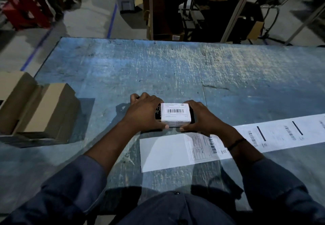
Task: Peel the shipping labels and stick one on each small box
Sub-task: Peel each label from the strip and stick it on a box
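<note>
Scuffed blue tabletop (193, 70) carries a labelled small box (175, 116); left hand (143, 114) and right hand (199, 119) clasp its opposite sides, fingers curled against it; label strip (184, 151) lies just beside.

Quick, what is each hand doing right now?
Left hand: closed around the left side of the small labelled box.
Right hand: closed around the same box's right side.
</note>
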A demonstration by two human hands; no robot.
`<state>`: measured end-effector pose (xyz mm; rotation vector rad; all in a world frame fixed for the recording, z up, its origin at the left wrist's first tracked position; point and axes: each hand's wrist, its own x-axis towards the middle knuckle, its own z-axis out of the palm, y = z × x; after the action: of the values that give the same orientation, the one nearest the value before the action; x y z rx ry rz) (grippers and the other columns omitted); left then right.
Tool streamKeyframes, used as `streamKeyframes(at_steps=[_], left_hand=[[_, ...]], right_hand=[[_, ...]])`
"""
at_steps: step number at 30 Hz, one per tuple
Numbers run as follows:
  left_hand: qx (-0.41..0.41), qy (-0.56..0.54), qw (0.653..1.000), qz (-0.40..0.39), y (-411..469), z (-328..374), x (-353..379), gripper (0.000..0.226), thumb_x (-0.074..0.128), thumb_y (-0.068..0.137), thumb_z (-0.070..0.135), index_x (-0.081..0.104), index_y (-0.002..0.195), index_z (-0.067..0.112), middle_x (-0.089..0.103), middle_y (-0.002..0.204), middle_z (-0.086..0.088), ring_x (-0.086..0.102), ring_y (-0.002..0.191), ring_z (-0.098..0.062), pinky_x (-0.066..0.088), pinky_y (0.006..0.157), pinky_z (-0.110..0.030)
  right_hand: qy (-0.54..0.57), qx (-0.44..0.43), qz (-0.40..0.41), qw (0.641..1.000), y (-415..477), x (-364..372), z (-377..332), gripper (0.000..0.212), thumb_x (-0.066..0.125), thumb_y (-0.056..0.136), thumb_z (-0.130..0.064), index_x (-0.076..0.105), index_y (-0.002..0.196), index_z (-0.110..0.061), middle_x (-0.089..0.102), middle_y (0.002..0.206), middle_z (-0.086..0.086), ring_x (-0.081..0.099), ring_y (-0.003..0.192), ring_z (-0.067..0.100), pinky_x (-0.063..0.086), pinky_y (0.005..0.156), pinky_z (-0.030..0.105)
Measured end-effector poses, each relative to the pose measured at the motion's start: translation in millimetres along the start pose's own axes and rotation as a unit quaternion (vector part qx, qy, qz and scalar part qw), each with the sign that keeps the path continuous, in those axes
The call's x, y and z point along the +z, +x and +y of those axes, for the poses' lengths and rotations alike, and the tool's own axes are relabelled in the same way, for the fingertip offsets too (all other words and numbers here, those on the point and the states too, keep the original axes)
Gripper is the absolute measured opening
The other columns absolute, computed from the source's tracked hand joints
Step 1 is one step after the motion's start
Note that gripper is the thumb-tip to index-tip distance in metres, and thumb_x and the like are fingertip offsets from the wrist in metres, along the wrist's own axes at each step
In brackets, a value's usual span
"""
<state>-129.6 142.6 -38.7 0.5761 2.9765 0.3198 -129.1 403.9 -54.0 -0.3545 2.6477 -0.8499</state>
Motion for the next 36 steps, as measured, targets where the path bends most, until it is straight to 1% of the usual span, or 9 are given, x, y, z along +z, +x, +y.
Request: streamKeyframes(at_steps=[5, 9, 12, 15, 20, 25, 29, 32, 36], left_hand=[[-0.005, 0.013, 0.999, -0.046, 13, 3, 0, 0.088, 0.081, 0.053, 0.080, 0.058, 0.124, 0.034, 0.063, 0.121, 0.012, 0.047, 0.124, -0.017, 0.022, 0.103, -0.045], [-0.019, -0.015, 0.999, -0.022, 9, 1, 5, 0.089, 0.082, 0.050, 0.080, 0.059, 0.124, 0.036, 0.064, 0.117, 0.014, 0.047, 0.120, -0.015, 0.022, 0.098, -0.042], [-0.033, -0.032, 0.999, -0.020, 7, 1, 5, 0.088, 0.083, 0.048, 0.080, 0.060, 0.121, 0.037, 0.064, 0.115, 0.015, 0.048, 0.119, -0.015, 0.023, 0.097, -0.043], [-0.040, -0.039, 0.998, -0.022, 8, 2, 4, 0.087, 0.084, 0.048, 0.079, 0.061, 0.121, 0.037, 0.063, 0.115, 0.014, 0.048, 0.121, -0.016, 0.025, 0.100, -0.045], [-0.046, -0.043, 0.998, -0.009, 5, 3, 6, 0.088, 0.086, 0.047, 0.077, 0.061, 0.121, 0.036, 0.064, 0.115, 0.014, 0.047, 0.123, -0.017, 0.025, 0.103, -0.046], [-0.052, -0.059, 0.997, -0.004, 3, 4, 4, 0.090, 0.089, 0.045, 0.074, 0.061, 0.122, 0.035, 0.064, 0.119, 0.014, 0.044, 0.126, -0.016, 0.023, 0.104, -0.046], [-0.013, -0.043, 0.999, -0.005, 2, -1, 9, 0.092, 0.082, 0.054, 0.079, 0.054, 0.131, 0.037, 0.059, 0.124, 0.013, 0.044, 0.127, -0.017, 0.022, 0.105, -0.044], [0.042, -0.008, 0.999, 0.019, -7, -14, 17, 0.098, 0.069, 0.072, 0.080, 0.040, 0.153, 0.033, 0.052, 0.147, 0.008, 0.041, 0.138, -0.021, 0.019, 0.112, -0.046], [0.128, 0.086, 0.975, 0.163, -28, -19, 41, 0.066, 0.050, 0.094, 0.064, 0.053, 0.149, 0.027, 0.050, 0.158, 0.003, 0.045, 0.145, -0.031, 0.029, 0.113, -0.057]], right_hand=[[-0.018, 0.010, -0.001, 1.000, 1, 1, 1, 0.093, 0.081, 0.053, -0.071, 0.043, 0.133, -0.042, 0.054, 0.129, -0.008, 0.042, 0.125, 0.016, 0.043, 0.106, 0.048], [-0.002, 0.012, 0.006, 1.000, -6, 3, -5, 0.104, 0.093, 0.062, -0.050, 0.037, 0.148, -0.034, 0.049, 0.142, -0.005, 0.038, 0.137, 0.020, 0.040, 0.112, 0.043], [-0.096, -0.005, 0.049, 0.994, -12, 14, -17, 0.120, 0.088, 0.077, -0.038, 0.009, 0.164, -0.017, 0.022, 0.167, 0.005, 0.015, 0.153, 0.026, 0.025, 0.124, 0.047], [-0.226, -0.020, 0.070, 0.972, -24, 33, -33, 0.112, 0.071, 0.089, -0.054, 0.002, 0.163, -0.007, 0.003, 0.172, 0.012, 0.001, 0.158, 0.034, 0.012, 0.128, 0.051], [-0.225, -0.001, 0.043, 0.973, -3, 19, -39, 0.107, 0.079, 0.069, -0.069, 0.036, 0.147, -0.010, 0.046, 0.144, 0.010, 0.041, 0.134, 0.031, 0.037, 0.110, 0.044], [-0.237, -0.015, -0.079, 0.968, 33, -7, -42, 0.097, 0.089, 0.053, -0.069, 0.048, 0.126, -0.020, 0.053, 0.121, 0.000, 0.043, 0.112, 0.023, 0.045, 0.093, 0.043], [-0.192, -0.034, -0.052, 0.979, 25, -5, -31, 0.100, 0.089, 0.057, -0.066, 0.046, 0.136, -0.023, 0.052, 0.125, -0.001, 0.042, 0.115, 0.022, 0.043, 0.096, 0.041], [-0.084, -0.041, -0.011, 0.996, 5, -5, -16, 0.099, 0.091, 0.063, -0.057, 0.043, 0.144, -0.027, 0.053, 0.134, -0.004, 0.042, 0.124, 0.020, 0.044, 0.100, 0.042], [-0.075, -0.058, 0.049, 0.994, -14, 7, 1, 0.098, 0.084, 0.072, -0.061, 0.035, 0.152, -0.029, 0.049, 0.145, -0.003, 0.038, 0.134, 0.020, 0.041, 0.110, 0.043]])
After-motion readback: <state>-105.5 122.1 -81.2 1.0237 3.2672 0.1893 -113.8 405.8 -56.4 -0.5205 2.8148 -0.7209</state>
